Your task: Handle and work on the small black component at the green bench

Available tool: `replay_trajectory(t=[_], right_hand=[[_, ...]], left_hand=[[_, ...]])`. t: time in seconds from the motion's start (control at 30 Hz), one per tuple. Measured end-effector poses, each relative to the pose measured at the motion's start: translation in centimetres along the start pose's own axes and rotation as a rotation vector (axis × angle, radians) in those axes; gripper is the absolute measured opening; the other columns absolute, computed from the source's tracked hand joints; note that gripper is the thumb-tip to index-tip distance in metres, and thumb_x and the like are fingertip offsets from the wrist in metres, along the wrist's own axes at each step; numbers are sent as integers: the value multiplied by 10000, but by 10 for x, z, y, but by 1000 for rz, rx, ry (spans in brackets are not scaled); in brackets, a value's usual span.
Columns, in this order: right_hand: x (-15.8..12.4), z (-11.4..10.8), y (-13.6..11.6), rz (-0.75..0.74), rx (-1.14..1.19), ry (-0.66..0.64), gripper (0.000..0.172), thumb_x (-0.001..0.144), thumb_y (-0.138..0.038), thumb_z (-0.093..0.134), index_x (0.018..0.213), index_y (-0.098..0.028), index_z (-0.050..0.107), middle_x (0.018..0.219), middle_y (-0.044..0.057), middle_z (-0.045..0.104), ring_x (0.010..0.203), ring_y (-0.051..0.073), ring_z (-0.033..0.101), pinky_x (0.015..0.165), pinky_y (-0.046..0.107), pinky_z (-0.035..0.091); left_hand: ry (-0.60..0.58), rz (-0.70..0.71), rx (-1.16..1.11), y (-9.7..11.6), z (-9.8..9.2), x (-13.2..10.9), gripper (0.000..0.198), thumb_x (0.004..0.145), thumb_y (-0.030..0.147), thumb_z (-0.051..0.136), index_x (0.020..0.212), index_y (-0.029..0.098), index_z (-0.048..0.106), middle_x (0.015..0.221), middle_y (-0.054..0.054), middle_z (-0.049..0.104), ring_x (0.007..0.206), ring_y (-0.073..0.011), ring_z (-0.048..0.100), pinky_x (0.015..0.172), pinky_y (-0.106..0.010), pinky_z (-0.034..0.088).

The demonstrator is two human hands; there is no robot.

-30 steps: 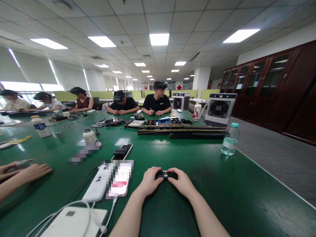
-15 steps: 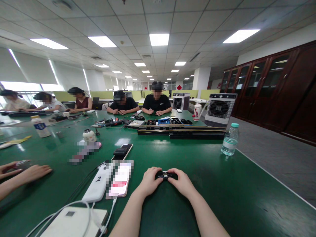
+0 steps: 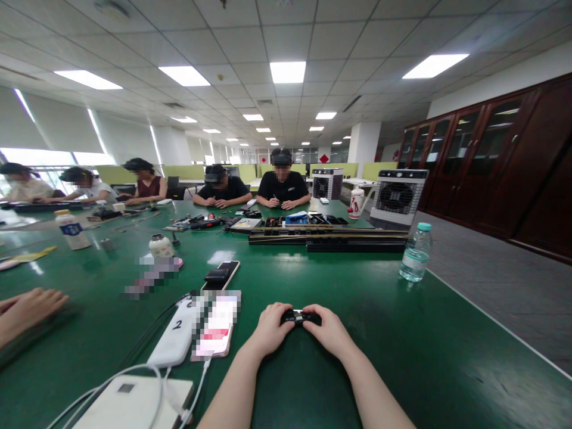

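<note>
Between my two hands is a small black part with a pale, shiny middle [image 3: 298, 317], held just over the green table [image 3: 286, 277]. My left hand [image 3: 269, 326] pinches its left end between thumb and fingers. On the other end, my right hand [image 3: 329, 326] grips in the same way. My fingers cover both ends of the part, and its exact kind is too small to make out. To the left of my left hand lies a phone with a lit screen [image 3: 218, 328].
White power banks [image 3: 172, 333] with cables lie at left, near a dark phone [image 3: 227, 273]. A water bottle [image 3: 414, 255] stands at right. Long black rails [image 3: 353, 245] cross the table ahead. A neighbour's hand [image 3: 36, 307] rests at far left; other people sit across the table.
The neighbour's hands at far left have drawn further left, and the object by them no longer shows. My hands hold the black part in nearly the same place.
</note>
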State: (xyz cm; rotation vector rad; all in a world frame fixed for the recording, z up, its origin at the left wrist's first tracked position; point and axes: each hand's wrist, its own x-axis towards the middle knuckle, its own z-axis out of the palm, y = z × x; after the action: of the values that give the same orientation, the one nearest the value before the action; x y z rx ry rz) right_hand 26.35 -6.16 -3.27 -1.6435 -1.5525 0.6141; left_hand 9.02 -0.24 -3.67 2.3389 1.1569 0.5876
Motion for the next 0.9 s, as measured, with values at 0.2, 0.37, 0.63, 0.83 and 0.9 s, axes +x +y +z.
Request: replay_trajectory(t=[0.2,0.37,0.63,0.83,0.9], right_hand=[[0,0,0,-8,12,-2,271,695,-229,595,957,-204,661,996,56,695,977,222,615,923,370,440],[0,1,2,-6,14,4,277,691,-227,598,959,-198,663,995,56,696,979,221,616,924,367,440],[1,3,2,-7,-11,23,260,703,-279,628,951,-213,670,1006,51,697,984,220,616,912,354,449],[1,6,2,-31,-65,30,242,695,-279,642,926,-220,683,979,45,703,966,221,619,907,354,446],[2,6,2,-44,-79,30,232,697,-276,639,918,-222,687,972,42,705,958,221,621,907,355,445]], left_hand=[[5,6,3,0,0,0,331,782,257,565,1107,202,588,1108,-62,613,1047,-228,531,929,-332,384],[11,12,1,0,1,0,334,778,252,574,1108,196,584,1100,-60,616,1039,-225,533,928,-333,388],[4,9,-3,-1,0,0,347,780,258,565,1125,220,583,1119,-52,615,1054,-218,532,940,-332,384],[1,8,-17,0,-1,0,341,777,253,569,1116,222,590,1110,-50,617,1051,-214,534,942,-328,383],[1,6,-20,0,-1,0,338,774,251,574,1111,228,593,1102,-47,617,1040,-213,539,935,-327,388]])
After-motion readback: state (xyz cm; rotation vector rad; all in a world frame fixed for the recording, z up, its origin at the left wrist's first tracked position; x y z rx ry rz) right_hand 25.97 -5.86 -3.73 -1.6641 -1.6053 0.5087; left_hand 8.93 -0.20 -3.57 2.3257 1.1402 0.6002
